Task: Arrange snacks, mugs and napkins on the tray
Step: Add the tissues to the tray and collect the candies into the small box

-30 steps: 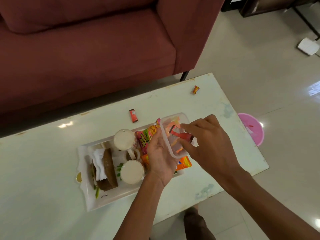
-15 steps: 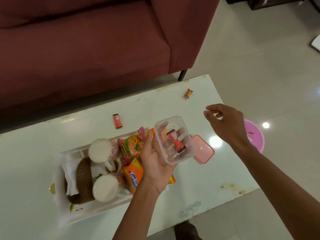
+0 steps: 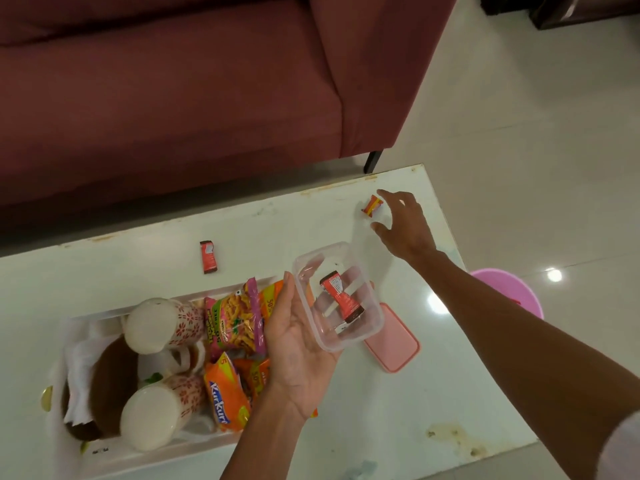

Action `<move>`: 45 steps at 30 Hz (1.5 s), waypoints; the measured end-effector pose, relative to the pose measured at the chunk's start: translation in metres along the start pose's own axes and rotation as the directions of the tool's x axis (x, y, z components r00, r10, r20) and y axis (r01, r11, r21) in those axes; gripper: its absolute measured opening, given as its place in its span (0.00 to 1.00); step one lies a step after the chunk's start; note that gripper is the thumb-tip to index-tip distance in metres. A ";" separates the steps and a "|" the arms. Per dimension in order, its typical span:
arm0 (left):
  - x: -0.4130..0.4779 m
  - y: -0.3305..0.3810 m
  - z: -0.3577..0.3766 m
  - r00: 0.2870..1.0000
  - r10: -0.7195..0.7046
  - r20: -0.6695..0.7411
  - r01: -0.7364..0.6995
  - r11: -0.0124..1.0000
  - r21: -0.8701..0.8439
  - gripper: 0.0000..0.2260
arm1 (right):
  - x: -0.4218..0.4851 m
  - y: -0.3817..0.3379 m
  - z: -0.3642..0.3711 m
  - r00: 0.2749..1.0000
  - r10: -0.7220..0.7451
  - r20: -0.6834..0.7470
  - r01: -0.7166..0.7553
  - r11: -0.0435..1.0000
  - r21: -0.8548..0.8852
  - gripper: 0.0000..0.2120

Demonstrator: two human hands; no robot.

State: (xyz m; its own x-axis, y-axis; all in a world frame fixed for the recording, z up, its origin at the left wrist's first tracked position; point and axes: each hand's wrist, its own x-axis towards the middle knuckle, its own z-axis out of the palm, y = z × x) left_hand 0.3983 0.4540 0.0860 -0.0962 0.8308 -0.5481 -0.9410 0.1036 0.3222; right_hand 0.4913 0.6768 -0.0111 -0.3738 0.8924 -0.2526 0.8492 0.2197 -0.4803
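Our right hand (image 3: 403,225), fingers (image 3: 393,197) spread, hovers just right of the slanted sweet (image 3: 372,206); our farther left hand (image 3: 298,344) grips the box (image 3: 337,296).

Head view, steeply down, table (image 3: 346,393) close

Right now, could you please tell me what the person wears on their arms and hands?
Nothing on the left hand or right hand: no gloves, rings or watch. The left forearm and right forearm are bare. A pale, whitish sleeve shows on the right arm at the frame's corner; no left sleeve shows.
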 end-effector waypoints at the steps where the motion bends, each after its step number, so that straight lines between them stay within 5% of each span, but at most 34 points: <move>1: 0.001 0.000 -0.001 1.000 0.003 -0.004 -0.003 1.000 -0.007 0.26 | 0.005 -0.001 0.004 1.000 -0.022 0.011 0.022 0.999 -0.027 0.28; 11: 0.006 -0.002 -0.013 0.999 0.042 0.007 -0.042 0.998 -0.037 0.26 | 0.018 -0.005 0.027 0.990 -0.137 -0.043 0.130 0.983 -0.132 0.16; 18: 0.000 0.014 -0.008 0.995 0.080 -0.065 -0.084 0.995 -0.060 0.27 | -0.062 -0.066 -0.060 0.968 -0.167 -0.189 0.218 0.932 0.290 0.14; 23: -0.013 0.027 -0.008 0.988 0.112 -0.108 -0.114 0.993 -0.013 0.26 | -0.151 -0.114 -0.108 0.869 -0.495 0.004 0.472 0.831 0.295 0.23; 26: -0.023 0.033 -0.009 0.986 0.118 -0.117 -0.118 0.993 0.006 0.25 | -0.176 -0.128 -0.097 0.832 -0.504 0.232 0.494 0.863 0.104 0.26; 30: -0.042 0.043 -0.018 0.990 0.114 -0.086 -0.114 0.993 0.010 0.24 | -0.192 -0.147 -0.073 0.803 -0.538 0.256 0.554 0.832 0.012 0.24; 35: -0.067 0.068 -0.040 0.990 0.121 -0.067 -0.120 0.993 0.009 0.25 | -0.204 -0.181 -0.059 0.835 -0.525 0.164 0.515 0.851 0.102 0.26; 40: -0.095 0.118 -0.072 0.980 0.181 -0.079 -0.183 0.983 -0.020 0.23 | -0.183 -0.233 -0.034 0.895 -0.438 -0.084 0.443 0.855 0.268 0.13; 45: -0.122 0.179 -0.110 0.961 0.258 -0.102 -0.260 0.965 -0.013 0.23 | -0.114 -0.263 0.040 0.954 -0.298 0.006 0.291 0.936 0.198 0.08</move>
State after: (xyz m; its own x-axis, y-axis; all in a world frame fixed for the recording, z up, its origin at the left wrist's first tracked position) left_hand 0.2064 0.3113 0.1255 -0.3679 0.7695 -0.5220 -0.8876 -0.1233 0.4438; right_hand 0.2960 0.5019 0.1104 -0.6124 0.7838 -0.1031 0.6121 0.3875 -0.6893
